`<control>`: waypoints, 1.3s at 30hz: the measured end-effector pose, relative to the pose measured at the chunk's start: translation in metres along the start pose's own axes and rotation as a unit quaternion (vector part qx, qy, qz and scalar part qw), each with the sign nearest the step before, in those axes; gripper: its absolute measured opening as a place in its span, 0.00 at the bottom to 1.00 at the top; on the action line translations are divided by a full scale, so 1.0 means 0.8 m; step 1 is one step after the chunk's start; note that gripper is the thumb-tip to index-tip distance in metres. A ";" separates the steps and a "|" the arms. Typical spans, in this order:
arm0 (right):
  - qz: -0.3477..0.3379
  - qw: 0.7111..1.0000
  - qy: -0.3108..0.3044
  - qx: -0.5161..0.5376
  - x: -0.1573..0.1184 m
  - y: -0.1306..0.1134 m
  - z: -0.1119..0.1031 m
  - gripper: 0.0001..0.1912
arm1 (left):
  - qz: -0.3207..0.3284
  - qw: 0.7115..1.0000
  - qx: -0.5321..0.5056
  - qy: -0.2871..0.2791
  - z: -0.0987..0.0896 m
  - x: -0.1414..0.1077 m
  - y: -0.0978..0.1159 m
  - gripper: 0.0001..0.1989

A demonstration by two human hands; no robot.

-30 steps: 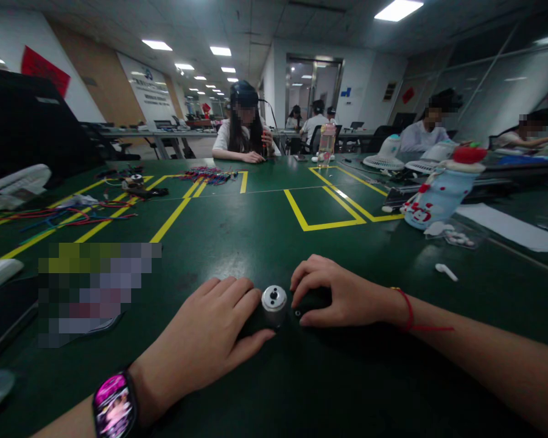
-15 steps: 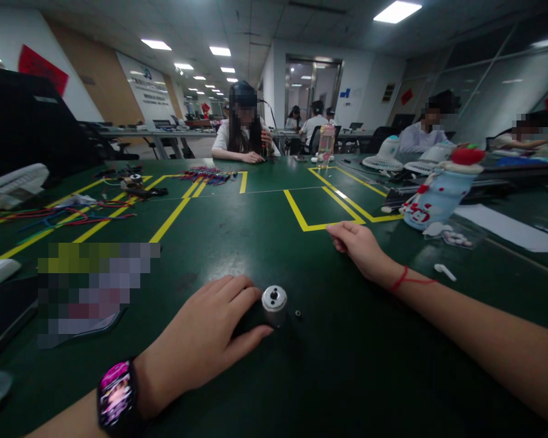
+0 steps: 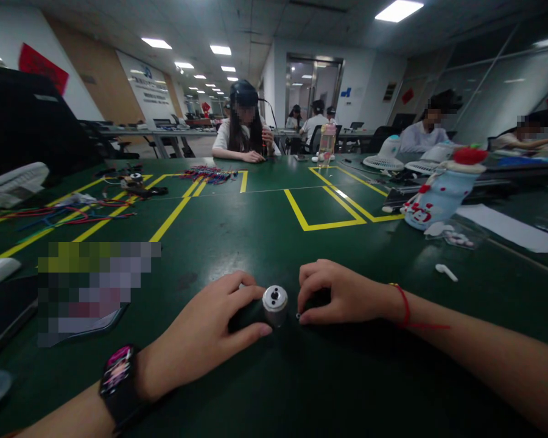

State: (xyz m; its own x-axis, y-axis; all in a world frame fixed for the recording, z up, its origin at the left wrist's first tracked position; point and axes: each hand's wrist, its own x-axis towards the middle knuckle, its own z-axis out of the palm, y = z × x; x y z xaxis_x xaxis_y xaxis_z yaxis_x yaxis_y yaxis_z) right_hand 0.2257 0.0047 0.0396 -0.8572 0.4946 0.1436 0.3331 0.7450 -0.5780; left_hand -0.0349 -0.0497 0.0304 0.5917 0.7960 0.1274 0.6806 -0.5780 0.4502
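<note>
A short silver metal cylinder [image 3: 275, 307], rather like a small motor, stands upright on the green table. Its top has a dark centre and small holes. My left hand [image 3: 212, 328] lies to its left, with the index finger and thumb against its side. To the right of the cylinder, my right hand [image 3: 335, 295] is curled down to the tabletop. Its thumb and index finger close on a tiny metal ring [image 3: 298, 316], which is partly hidden by the fingertips.
Yellow tape [image 3: 333, 226] marks areas on the table. Loose wires [image 3: 73, 213] lie at the left, more wires [image 3: 207, 175] farther back. A blue bottle [image 3: 441, 194] and a white earbud [image 3: 446, 272] are at the right. A co-worker [image 3: 244, 128] sits across the table.
My right hand has come in from the far right, towards me and left, down to the tiny ring beside the cylinder. My left hand and the cylinder have stayed nearly in place.
</note>
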 end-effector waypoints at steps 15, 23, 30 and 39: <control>0.024 0.977 0.209 0.035 0.006 -0.039 0.003 0.05 | 0.005 1.000 -0.019 0.022 0.014 0.028 0.016 0.09; 0.049 0.972 0.223 0.048 -0.001 -0.022 -0.004 0.08 | 0.007 1.000 -0.016 0.018 0.018 0.028 0.011 0.09; 0.250 0.875 0.389 0.141 -0.020 0.072 -0.036 0.13 | 0.007 1.000 -0.029 0.006 0.013 0.022 0.019 0.09; 0.256 0.886 0.371 0.111 -0.022 0.078 -0.038 0.16 | 0.007 1.000 -0.028 0.006 0.007 0.016 0.024 0.09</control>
State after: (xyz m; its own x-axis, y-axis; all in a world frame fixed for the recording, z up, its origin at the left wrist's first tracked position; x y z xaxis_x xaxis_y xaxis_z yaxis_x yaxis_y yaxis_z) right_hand 0.2733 0.0563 0.0250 -0.0942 0.9614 0.2584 0.4476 0.2727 -0.8516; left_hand -0.0115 -0.0516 0.0355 0.5963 0.7897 0.1442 0.6464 -0.5789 0.4971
